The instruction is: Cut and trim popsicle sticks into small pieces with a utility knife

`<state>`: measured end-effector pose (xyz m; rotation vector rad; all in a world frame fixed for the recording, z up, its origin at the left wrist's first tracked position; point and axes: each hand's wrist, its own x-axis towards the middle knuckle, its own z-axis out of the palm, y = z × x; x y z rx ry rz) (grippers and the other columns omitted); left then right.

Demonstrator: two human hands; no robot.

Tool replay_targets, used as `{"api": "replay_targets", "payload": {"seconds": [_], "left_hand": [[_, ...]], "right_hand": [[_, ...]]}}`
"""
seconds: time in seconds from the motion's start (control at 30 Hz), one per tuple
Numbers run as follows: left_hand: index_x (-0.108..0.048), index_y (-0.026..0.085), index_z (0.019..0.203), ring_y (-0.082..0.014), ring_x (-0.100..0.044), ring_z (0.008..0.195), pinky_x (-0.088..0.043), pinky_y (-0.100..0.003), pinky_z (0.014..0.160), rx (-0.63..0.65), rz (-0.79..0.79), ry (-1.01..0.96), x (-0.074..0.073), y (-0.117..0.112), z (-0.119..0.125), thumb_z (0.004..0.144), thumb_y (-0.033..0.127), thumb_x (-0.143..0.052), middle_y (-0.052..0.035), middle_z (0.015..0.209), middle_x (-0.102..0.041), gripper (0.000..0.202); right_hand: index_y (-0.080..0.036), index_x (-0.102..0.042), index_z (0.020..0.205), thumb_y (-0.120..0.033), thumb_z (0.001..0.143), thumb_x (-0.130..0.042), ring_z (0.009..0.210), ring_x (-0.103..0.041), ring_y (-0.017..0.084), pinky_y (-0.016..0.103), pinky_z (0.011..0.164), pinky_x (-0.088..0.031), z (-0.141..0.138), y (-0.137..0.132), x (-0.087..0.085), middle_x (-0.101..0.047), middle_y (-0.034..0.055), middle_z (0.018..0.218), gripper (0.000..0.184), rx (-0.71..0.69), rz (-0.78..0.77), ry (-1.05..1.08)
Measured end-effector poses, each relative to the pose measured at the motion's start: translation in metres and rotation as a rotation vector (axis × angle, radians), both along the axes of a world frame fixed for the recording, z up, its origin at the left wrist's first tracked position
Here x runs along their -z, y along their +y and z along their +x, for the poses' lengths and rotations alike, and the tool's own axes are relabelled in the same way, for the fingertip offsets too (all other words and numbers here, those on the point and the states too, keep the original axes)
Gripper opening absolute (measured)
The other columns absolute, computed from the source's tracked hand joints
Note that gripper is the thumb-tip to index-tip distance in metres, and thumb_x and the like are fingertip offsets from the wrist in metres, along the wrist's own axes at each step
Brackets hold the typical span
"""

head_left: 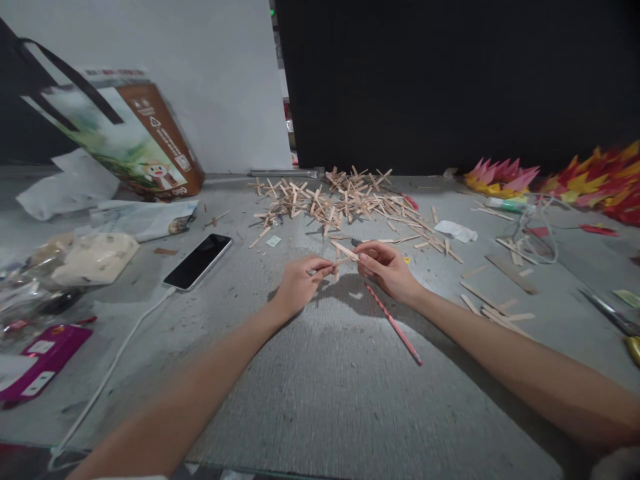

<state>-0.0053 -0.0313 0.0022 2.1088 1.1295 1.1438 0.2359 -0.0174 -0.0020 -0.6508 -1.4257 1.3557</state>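
My left hand (pixel 303 283) pinches the end of a small wooden stick. Crossed wooden sticks (pixel 344 251) span the gap between my hands, just above the grey tabletop. The fingers of my right hand (pixel 387 268) are closed on the right end of one of these sticks. How the sticks are joined is too small to make out. A pink patterned pencil (pixel 395 325) lies on the table below my right hand. Just beyond my hands spreads a heap of crossed wooden sticks (pixel 320 203).
At left, a black-screened phone (pixel 199 262) with a white cable lies before a printed carrier bag (pixel 150 143). Loose flat sticks (pixel 495 313) and scissors (pixel 613 317) lie at right. Pink and yellow paper points (pixel 503 177) stand at the back right.
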Motion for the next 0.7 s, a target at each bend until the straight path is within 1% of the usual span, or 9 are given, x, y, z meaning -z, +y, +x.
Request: {"api": "replay_targets", "payload": {"seconds": [0.1, 0.17, 0.27, 0.33, 0.4, 0.47, 0.57, 0.63, 0.7], "left_hand": [[-0.082, 0.022, 0.093, -0.0204, -0.075, 0.085, -0.056, -0.03, 0.08, 0.007, -0.039, -0.018, 0.002, -0.001, 0.001, 0.1, 0.037, -0.065, -0.0063, 0.092, -0.082, 0.023], [-0.082, 0.022, 0.094, -0.0203, -0.076, 0.086, -0.056, -0.029, 0.08, 0.005, -0.067, -0.037, 0.004, -0.002, 0.001, 0.1, 0.037, -0.065, -0.006, 0.093, -0.082, 0.023], [-0.082, 0.022, 0.095, -0.0201, -0.076, 0.088, -0.057, -0.028, 0.08, 0.003, -0.145, -0.073, 0.008, -0.005, 0.004, 0.099, 0.039, -0.067, -0.0049, 0.094, -0.083, 0.023], [-0.082, 0.022, 0.094, -0.02, -0.077, 0.087, -0.057, -0.028, 0.079, 0.009, -0.202, -0.107, 0.009, -0.007, 0.007, 0.098, 0.041, -0.068, -0.0045, 0.093, -0.083, 0.023], [-0.081, 0.021, 0.094, -0.0201, -0.077, 0.087, -0.058, -0.029, 0.079, 0.024, -0.243, -0.155, 0.01, -0.009, 0.01, 0.097, 0.04, -0.069, -0.0051, 0.093, -0.083, 0.023], [-0.081, 0.02, 0.095, -0.0209, -0.078, 0.088, -0.06, -0.03, 0.081, 0.04, -0.285, -0.215, 0.011, -0.01, 0.013, 0.095, 0.038, -0.071, -0.0065, 0.093, -0.083, 0.021], [-0.08, 0.018, 0.097, -0.0211, -0.079, 0.089, -0.061, -0.032, 0.083, 0.055, -0.357, -0.288, 0.012, -0.011, 0.017, 0.091, 0.032, -0.071, -0.0076, 0.094, -0.083, 0.017], [-0.08, 0.018, 0.095, -0.0202, -0.078, 0.087, -0.061, -0.031, 0.082, 0.069, -0.387, -0.303, 0.013, -0.011, 0.019, 0.091, 0.029, -0.07, -0.0074, 0.093, -0.083, 0.015], [-0.08, 0.018, 0.094, -0.0196, -0.078, 0.086, -0.061, -0.031, 0.081, 0.071, -0.386, -0.297, 0.013, -0.011, 0.019, 0.091, 0.029, -0.07, -0.0069, 0.091, -0.083, 0.015]], "right_hand": [[-0.026, -0.08, 0.108, -0.042, 0.095, -0.077, 0.06, -0.046, 0.013, 0.029, 0.059, -0.036, -0.001, -0.001, 0.001, -0.055, -0.0036, 0.066, 0.021, 0.02, 0.034, 0.002], [-0.026, -0.081, 0.107, -0.043, 0.095, -0.077, 0.061, -0.047, 0.013, 0.029, 0.059, -0.038, 0.0, -0.002, 0.0, -0.058, -0.0023, 0.068, 0.021, 0.061, 0.069, -0.033], [-0.025, -0.082, 0.107, -0.046, 0.098, -0.073, 0.064, -0.051, 0.014, 0.03, 0.06, -0.041, 0.002, -0.006, -0.003, -0.065, 0.0008, 0.074, 0.026, 0.182, 0.171, -0.156], [-0.025, -0.082, 0.111, -0.047, 0.101, -0.069, 0.067, -0.055, 0.015, 0.03, 0.062, -0.044, 0.003, -0.01, -0.004, -0.071, 0.0038, 0.083, 0.028, 0.282, 0.273, -0.252], [-0.026, -0.082, 0.113, -0.047, 0.102, -0.066, 0.072, -0.06, 0.017, 0.031, 0.065, -0.047, 0.004, -0.012, -0.004, -0.075, 0.0066, 0.093, 0.028, 0.352, 0.352, -0.311], [-0.027, -0.082, 0.113, -0.047, 0.102, -0.066, 0.076, -0.063, 0.018, 0.032, 0.067, -0.049, 0.004, -0.014, -0.003, -0.077, 0.0079, 0.097, 0.028, 0.372, 0.38, -0.331], [-0.027, -0.081, 0.114, -0.047, 0.102, -0.067, 0.079, -0.066, 0.02, 0.033, 0.068, -0.051, 0.003, -0.014, -0.002, -0.077, 0.0082, 0.098, 0.027, 0.376, 0.385, -0.324], [-0.027, -0.081, 0.113, -0.047, 0.101, -0.068, 0.081, -0.067, 0.02, 0.033, 0.069, -0.052, 0.001, -0.015, -0.003, -0.077, 0.0077, 0.098, 0.026, 0.367, 0.386, -0.303], [-0.027, -0.081, 0.112, -0.046, 0.1, -0.07, 0.077, -0.066, 0.019, 0.032, 0.067, -0.051, 0.001, -0.016, -0.004, -0.076, 0.0065, 0.094, 0.025, 0.352, 0.378, -0.277]]}}
